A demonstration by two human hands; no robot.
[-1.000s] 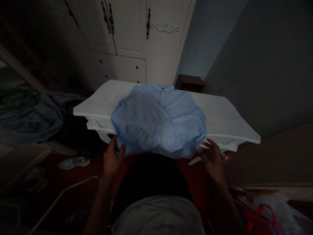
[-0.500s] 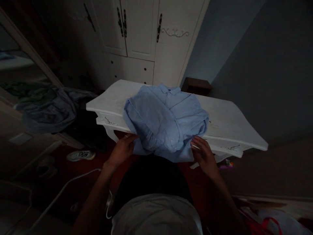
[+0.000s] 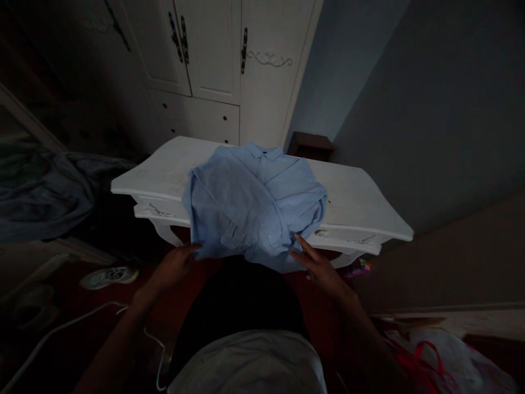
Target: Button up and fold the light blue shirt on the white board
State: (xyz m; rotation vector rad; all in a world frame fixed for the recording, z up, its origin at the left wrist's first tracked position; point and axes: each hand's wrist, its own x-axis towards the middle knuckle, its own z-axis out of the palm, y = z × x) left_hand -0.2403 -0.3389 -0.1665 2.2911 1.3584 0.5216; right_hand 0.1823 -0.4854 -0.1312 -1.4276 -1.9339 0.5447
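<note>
A light blue button-up shirt [image 3: 246, 197] lies front side up, with its collar at the far edge of a white table [image 3: 365, 202]. Both sleeves are folded inward across its front, and the hem hangs over the near edge. At the lower left corner of the shirt, my left hand [image 3: 176, 267] pinches the cloth between thumb and fingers. My right hand [image 3: 319, 268] is at the lower right side, its fingers spread and touching the fabric near a cuff. Nothing is gripped in it that I can see.
Behind the table stands a white wardrobe [image 3: 213, 54] with dark handles. Piled clothes [image 3: 49, 191] are at the left. On the red floor lie a shoe [image 3: 109, 277] and a white cable [image 3: 65, 325]. A bag with red handles [image 3: 443, 355] sits at lower right.
The view has shifted to the right, so the table and shirt appear further left. My left hand has drawn the shirt's left corner outward. My right hand's fingers have spread and moved inward over the cloth.
</note>
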